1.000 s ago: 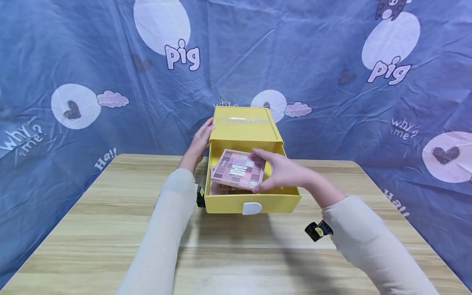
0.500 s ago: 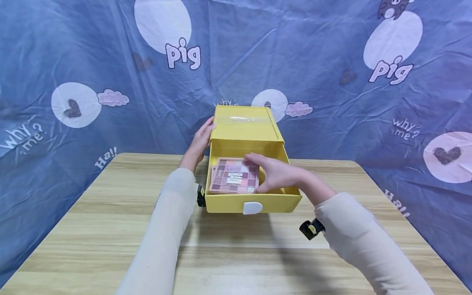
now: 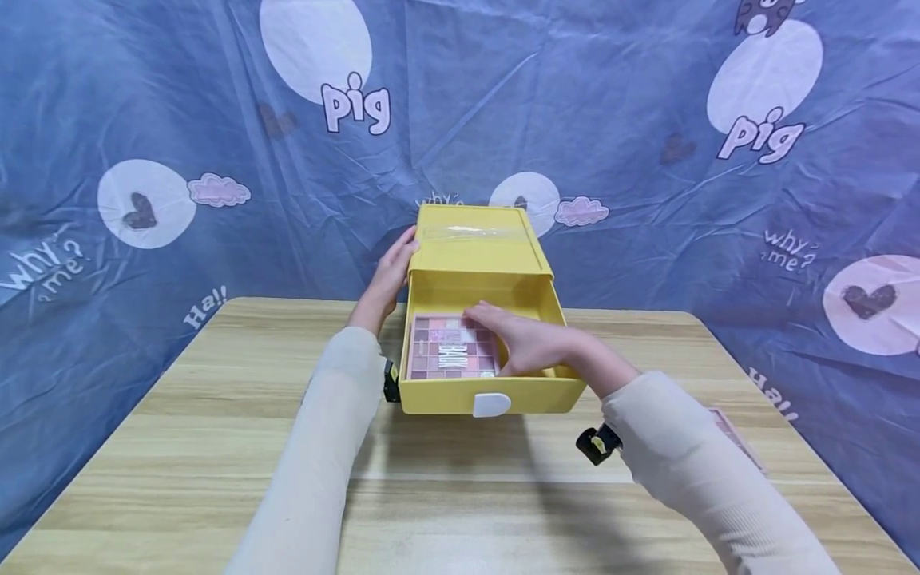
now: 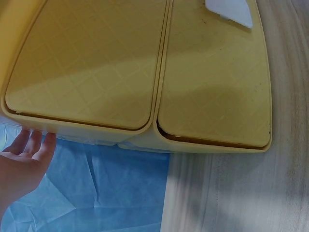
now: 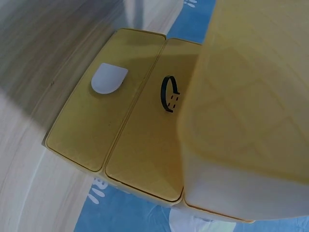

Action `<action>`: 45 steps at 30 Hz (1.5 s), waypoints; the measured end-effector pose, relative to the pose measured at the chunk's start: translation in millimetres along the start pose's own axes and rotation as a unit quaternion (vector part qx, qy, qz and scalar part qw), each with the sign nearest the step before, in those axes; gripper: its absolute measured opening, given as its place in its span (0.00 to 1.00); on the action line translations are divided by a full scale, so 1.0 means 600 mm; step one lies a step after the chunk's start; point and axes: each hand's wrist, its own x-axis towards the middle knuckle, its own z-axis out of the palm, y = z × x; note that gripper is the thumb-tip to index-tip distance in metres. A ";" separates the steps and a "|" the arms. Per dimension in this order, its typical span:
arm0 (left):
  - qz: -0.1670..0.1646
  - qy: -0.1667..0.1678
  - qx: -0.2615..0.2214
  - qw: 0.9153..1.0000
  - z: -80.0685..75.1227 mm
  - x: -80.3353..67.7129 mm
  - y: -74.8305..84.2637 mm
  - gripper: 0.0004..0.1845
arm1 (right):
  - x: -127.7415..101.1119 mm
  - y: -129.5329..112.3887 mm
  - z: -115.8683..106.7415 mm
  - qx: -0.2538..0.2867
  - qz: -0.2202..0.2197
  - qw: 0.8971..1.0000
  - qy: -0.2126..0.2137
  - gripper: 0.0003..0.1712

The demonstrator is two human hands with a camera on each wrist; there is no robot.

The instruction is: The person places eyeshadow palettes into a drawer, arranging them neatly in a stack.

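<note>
Palette [image 3: 449, 349] lies toward the drawer's [image 3: 431, 398] 8 o'clock corner, probably light, stiff, slick and crackable, best held by opposite edges; right hand's [image 3: 532, 342] fingers pinch its 3 o'clock end, left hand's [image 3: 388, 275] rest extended against the casing's [image 3: 470, 251] 9 o'clock side.

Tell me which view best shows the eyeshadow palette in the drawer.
Head view: looking into the yellow drawer, it shows the eyeshadow palette, colour grid up, in the right hand. Both wrist views show drawer fronts but no palette.
</note>
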 end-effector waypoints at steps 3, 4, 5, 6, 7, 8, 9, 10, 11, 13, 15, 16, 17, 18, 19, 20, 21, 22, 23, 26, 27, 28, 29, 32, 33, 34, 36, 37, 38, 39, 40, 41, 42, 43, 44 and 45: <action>0.001 0.002 0.003 1.000 -0.001 0.001 0.000 0.26 | 0.001 -0.002 -0.001 -0.002 -0.004 1.000 -0.006 0.48; 0.000 0.002 0.004 1.000 -0.001 0.001 0.000 0.26 | 0.001 -0.003 -0.001 -0.003 -0.005 1.000 -0.008 0.48; -0.001 0.002 0.005 1.000 -0.001 0.002 0.000 0.26 | 0.001 -0.004 -0.001 -0.003 -0.006 1.000 -0.009 0.48; -0.001 0.002 0.005 1.000 -0.002 0.002 -0.001 0.26 | 0.001 -0.005 -0.002 -0.004 -0.005 1.000 -0.011 0.48; -0.001 0.002 0.005 1.000 -0.002 0.002 -0.001 0.26 | 0.001 -0.005 -0.002 -0.006 -0.003 1.000 -0.012 0.48; -0.002 0.002 0.006 1.000 -0.002 0.002 -0.001 0.26 | 0.001 -0.005 -0.002 -0.008 -0.001 1.000 -0.014 0.48; -0.002 0.002 0.007 1.000 -0.002 0.002 -0.001 0.26 | 0.001 -0.005 -0.002 -0.008 0.003 1.000 -0.015 0.48; -0.002 0.002 0.007 1.000 -0.002 0.002 -0.002 0.26 | 0.001 -0.004 -0.001 -0.006 0.006 1.000 -0.016 0.49; -0.002 0.003 0.007 1.000 -0.002 0.002 -0.002 0.26 | 0.001 -0.004 -0.001 -0.002 0.009 1.000 -0.017 0.49; -0.003 0.003 0.007 1.000 -0.002 0.002 -0.002 0.26 | -0.001 -0.004 -0.002 0.009 0.019 1.000 -0.017 0.51; -0.005 0.003 0.006 1.000 -0.002 0.002 -0.003 0.26 | -0.005 -0.004 -0.004 0.017 0.023 1.000 -0.008 0.52; -0.005 0.003 0.007 1.000 -0.002 0.002 -0.003 0.26 | -0.007 -0.004 -0.007 0.023 0.026 0.999 -0.002 0.52; -0.004 0.003 0.007 1.000 -0.002 0.002 -0.003 0.26 | -0.010 -0.005 -0.009 0.027 0.030 0.999 0.004 0.53; -0.004 0.002 0.007 1.000 -0.002 0.002 -0.003 0.26 | -0.013 -0.006 -0.013 0.028 0.033 0.999 0.011 0.54; -0.003 0.001 0.008 1.000 -0.002 0.002 -0.003 0.26 | -0.016 -0.006 -0.017 0.030 0.035 0.999 0.020 0.54; -0.002 0.000 0.008 1.000 -0.002 0.002 -0.003 0.26 | -0.019 -0.008 -0.020 0.033 0.039 0.998 0.027 0.55; -0.001 -0.001 0.009 1.000 -0.002 0.003 -0.003 0.26 | -0.022 -0.009 -0.024 0.041 0.046 0.998 0.033 0.56; 0.000 -0.002 0.011 1.000 -0.003 0.003 -0.003 0.26 | -0.025 -0.011 -0.028 0.052 0.052 0.997 0.038 0.56; 0.000 -0.003 0.010 1.000 -0.003 0.003 -0.003 0.26 | -0.028 -0.012 -0.031 0.059 0.059 0.996 0.043 0.57; -0.002 -0.001 0.006 1.000 -0.004 0.003 -0.003 0.27 | -0.037 -0.018 -0.040 0.081 0.075 0.992 0.065 0.57; -0.002 0.000 0.005 1.000 -0.005 0.003 -0.003 0.27 | -0.040 -0.019 -0.043 0.086 0.080 0.991 0.072 0.57; -0.003 0.000 0.003 1.000 -0.005 0.003 -0.003 0.27 | -0.042 -0.020 -0.046 0.087 0.081 0.990 0.080 0.58; -0.002 0.001 0.000 1.000 -0.005 0.003 -0.003 0.26 | -0.045 -0.020 -0.049 0.089 0.082 0.989 0.089 0.58; -0.002 0.002 0.000 1.000 -0.004 0.003 -0.003 0.26 | -0.056 -0.016 -0.058 0.096 0.078 0.986 0.114 0.58; -0.002 0.002 0.001 1.000 -0.004 0.003 -0.003 0.26 | -0.061 -0.012 -0.061 0.100 0.076 0.985 0.120 0.57; -0.002 0.002 0.002 1.000 -0.004 0.003 -0.003 0.26 | -0.065 -0.008 -0.064 0.105 0.074 0.984 0.126 0.56; -0.003 0.002 0.003 1.000 -0.003 0.003 -0.003 0.26 | -0.077 0.000 -0.069 0.118 0.076 0.980 0.139 0.55; -0.003 0.001 0.003 1.000 -0.003 0.003 -0.003 0.26 | -0.083 0.004 -0.071 0.125 0.076 0.978 0.146 0.54; -0.003 -0.001 0.003 1.000 -0.003 0.003 -0.003 0.26 | -0.089 0.009 -0.072 0.131 0.079 0.976 0.154 0.53; -0.002 -0.001 0.003 1.000 -0.002 0.003 -0.003 0.26 | -0.095 0.013 -0.073 0.138 0.080 0.974 0.162 0.52; -0.002 -0.003 0.002 1.000 -0.002 0.003 -0.003 0.27 | -0.102 0.016 -0.075 0.142 0.080 0.972 0.170 0.51; -0.001 -0.004 0.003 1.000 -0.002 0.004 -0.003 0.27 | -0.109 0.020 -0.076 0.147 0.079 0.970 0.178 0.51; 0.000 -0.004 0.004 1.000 -0.002 0.004 -0.003 0.26 | -0.115 0.023 -0.076 0.151 0.079 0.968 0.186 0.50; 0.000 -0.004 0.004 1.000 -0.002 0.004 -0.003 0.26 | -0.122 0.027 -0.077 0.157 0.076 0.965 0.195 0.50; 0.000 -0.004 0.005 1.000 -0.002 0.004 -0.003 0.26 | -0.129 0.030 -0.077 0.159 0.078 0.963 0.202 0.50; 0.000 -0.003 0.004 1.000 -0.002 0.004 -0.003 0.26 | -0.136 0.034 -0.078 0.160 0.081 0.961 0.211 0.50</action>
